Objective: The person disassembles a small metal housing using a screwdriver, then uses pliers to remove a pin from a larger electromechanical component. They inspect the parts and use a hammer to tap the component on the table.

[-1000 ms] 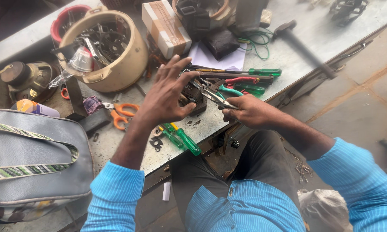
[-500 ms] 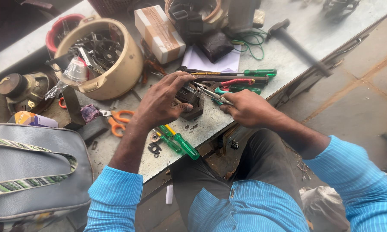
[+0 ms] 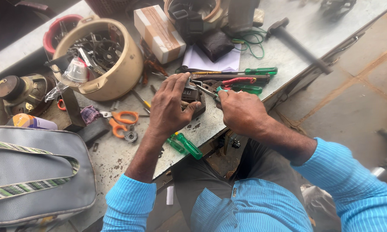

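Note:
My left hand (image 3: 172, 107) lies on a small dark metal part (image 3: 192, 95) on the grey workbench (image 3: 284, 56), its fingers holding the part down. My right hand (image 3: 241, 112) grips teal-handled pliers (image 3: 213, 91), with the jaws pointing left into the part. Red-handled pliers (image 3: 236, 80) and a green-handled screwdriver (image 3: 253, 71) lie just behind the hands. Another green screwdriver (image 3: 185, 146) rests near the bench's front edge beside my left wrist.
A cream pot (image 3: 112, 64) full of metal parts stands at the back left, with orange scissors (image 3: 120, 120) below it. A grey bag (image 3: 34, 176) sits at the left. A cardboard box (image 3: 159, 32), a hammer (image 3: 296, 43), white paper (image 3: 210, 60) and a green wire (image 3: 251, 43) lie behind.
My left hand went from spread fingers above the part to pressing down on it. My right hand brought the pliers' jaws to the part.

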